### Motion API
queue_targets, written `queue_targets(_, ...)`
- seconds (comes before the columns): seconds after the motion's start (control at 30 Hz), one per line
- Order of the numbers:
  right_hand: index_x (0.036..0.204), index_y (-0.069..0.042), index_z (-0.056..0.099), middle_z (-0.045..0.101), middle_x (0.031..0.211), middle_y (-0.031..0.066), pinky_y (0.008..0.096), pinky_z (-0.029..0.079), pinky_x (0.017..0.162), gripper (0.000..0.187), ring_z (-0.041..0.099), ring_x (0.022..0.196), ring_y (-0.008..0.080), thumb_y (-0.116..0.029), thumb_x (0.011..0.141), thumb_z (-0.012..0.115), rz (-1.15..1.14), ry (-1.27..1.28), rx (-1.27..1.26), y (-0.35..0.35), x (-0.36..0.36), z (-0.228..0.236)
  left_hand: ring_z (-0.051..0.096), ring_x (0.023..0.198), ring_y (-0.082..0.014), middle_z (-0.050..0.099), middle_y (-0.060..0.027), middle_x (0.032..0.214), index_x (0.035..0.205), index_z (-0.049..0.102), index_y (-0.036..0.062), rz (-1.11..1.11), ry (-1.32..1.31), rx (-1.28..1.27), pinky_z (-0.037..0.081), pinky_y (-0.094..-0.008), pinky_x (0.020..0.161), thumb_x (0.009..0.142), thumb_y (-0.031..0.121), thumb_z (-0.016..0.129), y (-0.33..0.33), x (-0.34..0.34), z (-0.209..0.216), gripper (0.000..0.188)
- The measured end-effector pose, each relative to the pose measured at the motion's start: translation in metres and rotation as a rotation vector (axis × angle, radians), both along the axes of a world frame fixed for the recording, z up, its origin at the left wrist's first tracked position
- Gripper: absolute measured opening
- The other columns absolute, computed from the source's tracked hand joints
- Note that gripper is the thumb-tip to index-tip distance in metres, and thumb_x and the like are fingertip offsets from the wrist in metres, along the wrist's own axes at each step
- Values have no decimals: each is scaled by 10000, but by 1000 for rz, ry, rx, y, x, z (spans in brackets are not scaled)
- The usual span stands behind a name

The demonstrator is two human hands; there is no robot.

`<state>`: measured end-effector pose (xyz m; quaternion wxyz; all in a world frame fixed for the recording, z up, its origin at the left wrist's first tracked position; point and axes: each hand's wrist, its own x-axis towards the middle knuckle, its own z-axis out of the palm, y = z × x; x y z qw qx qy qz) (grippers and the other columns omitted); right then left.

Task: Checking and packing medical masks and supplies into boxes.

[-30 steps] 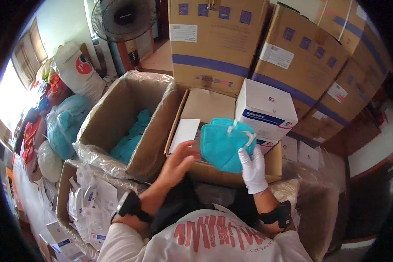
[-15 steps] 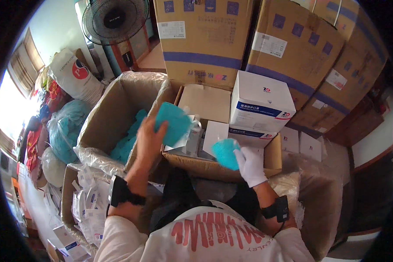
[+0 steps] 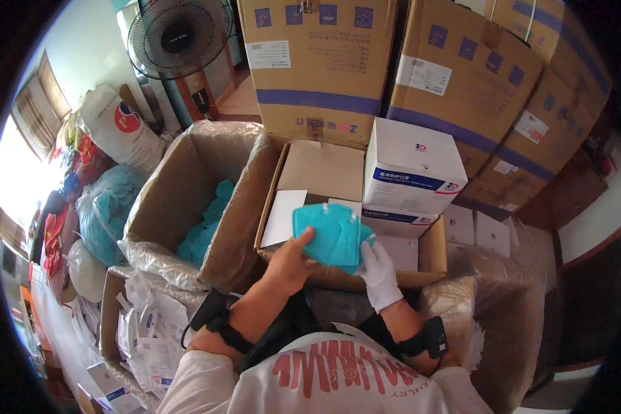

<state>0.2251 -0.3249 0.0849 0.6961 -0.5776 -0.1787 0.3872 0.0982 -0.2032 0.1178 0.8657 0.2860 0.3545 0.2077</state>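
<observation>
My bare left hand point(image 3: 288, 268) is closed on a teal face mask point(image 3: 328, 233), its thumb lying on the front. A second teal face mask point(image 3: 368, 236) shows behind its right edge, and my white-gloved right hand point(image 3: 380, 276) grips that one from the right. The two masks overlap in front of my body. Beneath and beyond them stands an open brown carton point(image 3: 431, 259) with white boxes inside. A larger white printed box point(image 3: 414, 155) rests at its back right. How many masks each hand holds cannot be made out.
A plastic-lined carton point(image 3: 160, 196) with more teal masks point(image 3: 207, 228) stands at left. Nearer, another carton point(image 3: 107, 310) holds many white packets point(image 3: 152, 324). Tall brown cartons point(image 3: 317, 76) wall the back. A fan point(image 3: 179, 34) stands far left; a lined carton point(image 3: 507, 324) is at right.
My hands have come together, bringing the two masks from apart to overlapping. The left hand moved right and nearer, away from the lined carton; the right hand shifted slightly left.
</observation>
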Motion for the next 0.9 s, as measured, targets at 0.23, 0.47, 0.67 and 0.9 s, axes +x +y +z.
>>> queue_targets(0.23, 1038, -18, 543, 596, 804, 69, 268, 472, 690, 253, 590, 786, 152, -215, 895, 473, 401, -377, -215, -20, 25, 5, 604, 848, -284, 618, -108, 942, 1022, 544, 18, -359, 339, 1058, 470, -415, 719, 829, 320, 561, 33, -12, -4, 359)
queue_targets(0.47, 1037, 1, 527, 610, 890, 130, 304, 462, 732, 281, 591, 783, 190, -116, 799, 620, 89, -1295, 274, 12, 15, 66, 571, 781, -372, 592, -194, 805, 855, 576, 33, -889, 441, 1823, 438, -454, 704, 791, 398, 538, 44, -5, 53, 372)
queue_targets(0.67, 1070, -11, 507, 612, 873, 95, 282, 461, 720, 304, 584, 809, 147, -189, 837, 588, 404, -585, 6, 3, 9, 50, 571, 777, -366, 596, -176, 810, 890, 567, 57, -850, 386, 1848, 444, -440, 689, 807, 386, 549, 39, -10, 72, 340)
queue_targets(0.9, 1032, -17, 553, 616, 880, 92, 297, 462, 682, 279, 587, 756, 157, -229, 851, 563, 520, -500, 62, -8, 2, 52, 579, 819, -344, 611, -145, 896, 987, 571, 77, -768, 300, 1806, 457, -412, 710, 824, 326, 547, 38, -21, 60, 298)
